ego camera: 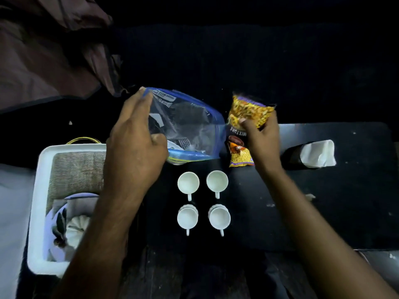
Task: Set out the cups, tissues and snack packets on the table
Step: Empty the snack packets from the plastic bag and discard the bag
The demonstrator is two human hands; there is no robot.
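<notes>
Several small white cups (pixel 188 183) stand in two rows on the black table (pixel 336 203), handles toward me. My left hand (pixel 135 143) grips a clear zip bag with a blue seal (pixel 190 126), held above the table's far left. My right hand (pixel 262 137) holds a yellow snack packet (pixel 248 111) just right of the bag. Below that hand, a second snack packet marked "mixture" (pixel 238 152) lies on the table. A white tissue stack in a dark holder (pixel 317 153) rests at the right.
A white tray (pixel 40 190) sits at the left, holding a woven mat (pixel 75 171) and a plate with a leaf pattern (pixel 64 227). Brown cloth (pixel 47 50) hangs at the upper left. The surroundings beyond the table are dark.
</notes>
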